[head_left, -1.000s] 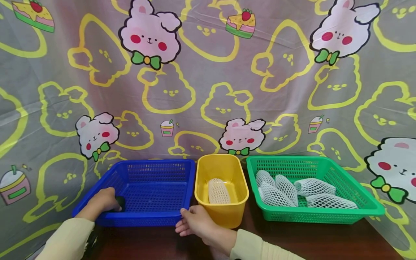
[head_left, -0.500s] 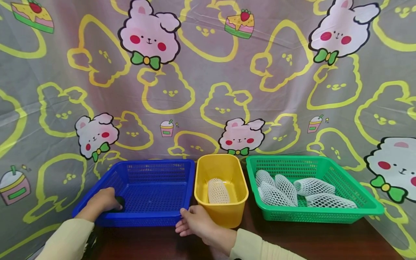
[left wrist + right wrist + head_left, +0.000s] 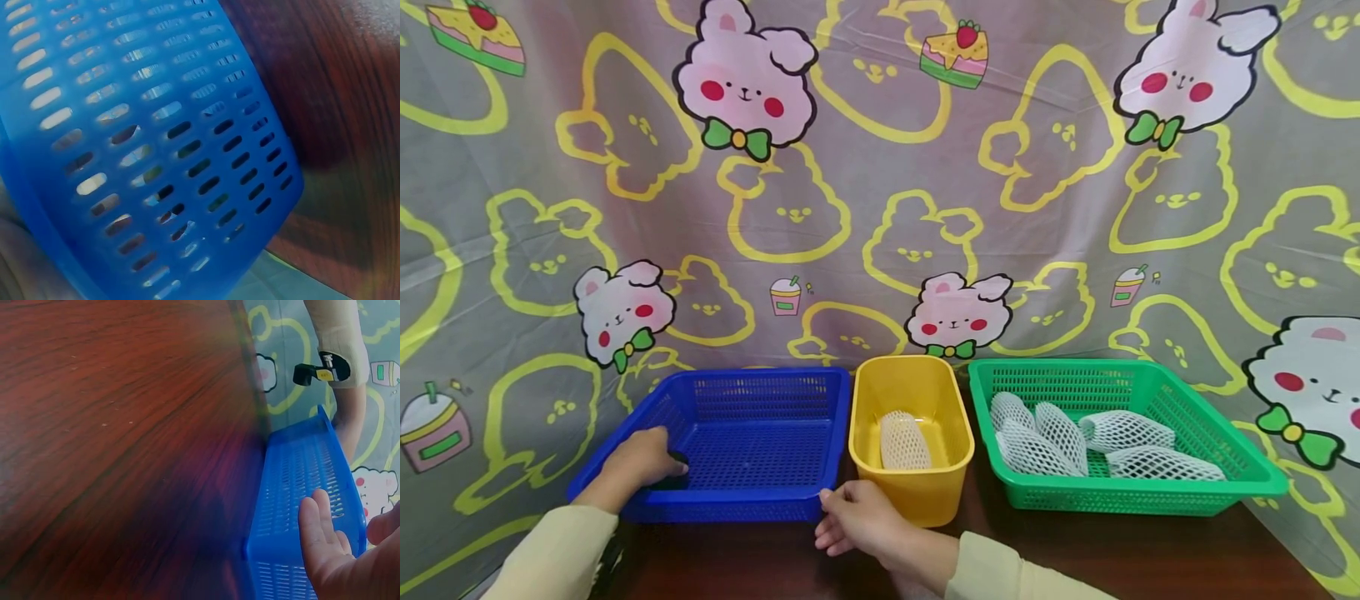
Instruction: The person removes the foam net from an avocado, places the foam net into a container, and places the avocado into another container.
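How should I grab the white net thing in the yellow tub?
Probably come from above, since the yellow tub walls it in all round. Hold the white net thing across its middle, thumb one side and fingers the other: it looks longer than wide, and bare yellow shows on both sides.

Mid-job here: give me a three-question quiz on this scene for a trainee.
1. Which container stands between the blue basket and the green basket?
2. True or false: the left hand reaches into the green basket.
3. What lies in the green basket? A) metal tools B) white nets C) folded towels

Key: 1. The yellow bin. 2. False; it reaches into the blue basket. 3. B.
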### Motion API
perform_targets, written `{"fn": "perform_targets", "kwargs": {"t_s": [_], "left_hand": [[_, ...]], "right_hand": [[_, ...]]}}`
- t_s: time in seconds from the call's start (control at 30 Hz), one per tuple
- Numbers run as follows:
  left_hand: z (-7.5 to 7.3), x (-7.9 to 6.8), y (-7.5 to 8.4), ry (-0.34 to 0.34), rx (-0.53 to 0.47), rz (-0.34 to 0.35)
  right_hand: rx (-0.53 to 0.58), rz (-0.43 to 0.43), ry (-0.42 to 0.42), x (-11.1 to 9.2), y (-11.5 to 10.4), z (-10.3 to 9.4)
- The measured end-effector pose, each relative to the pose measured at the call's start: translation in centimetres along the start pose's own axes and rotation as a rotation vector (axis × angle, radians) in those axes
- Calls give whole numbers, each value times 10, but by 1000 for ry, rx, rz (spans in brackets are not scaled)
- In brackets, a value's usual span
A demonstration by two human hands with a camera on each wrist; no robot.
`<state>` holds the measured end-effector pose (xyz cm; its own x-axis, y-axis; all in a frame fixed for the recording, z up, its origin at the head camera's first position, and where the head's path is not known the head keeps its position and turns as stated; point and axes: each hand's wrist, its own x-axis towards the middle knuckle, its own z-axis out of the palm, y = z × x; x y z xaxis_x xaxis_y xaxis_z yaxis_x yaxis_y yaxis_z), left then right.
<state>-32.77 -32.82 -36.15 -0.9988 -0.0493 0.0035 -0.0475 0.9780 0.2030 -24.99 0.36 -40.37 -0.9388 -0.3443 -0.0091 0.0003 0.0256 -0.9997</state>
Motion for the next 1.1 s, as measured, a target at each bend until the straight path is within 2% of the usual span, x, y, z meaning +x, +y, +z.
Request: {"fn": "perform_targets", "kwargs": {"t_s": [0.37,0.6,0.83,1.0,1.1], "left_hand": [[-5,-8,20,61,36,79],[-5,-14,44,97,44,122],[-6,-24,70,121,30,182],[-7,-32,89,137,6,237],[-10,-39,102,130,-13,250]], "right_hand": [[-173,-87,-62,-13,-8,-16],[-275,-153,-99,-22,-20,-29],[-361,-241,-95,-31,-32,-43],[-406,-269,-83,-38,-41,-53],[-439,-258,-73,-41,-48,-60]]}}
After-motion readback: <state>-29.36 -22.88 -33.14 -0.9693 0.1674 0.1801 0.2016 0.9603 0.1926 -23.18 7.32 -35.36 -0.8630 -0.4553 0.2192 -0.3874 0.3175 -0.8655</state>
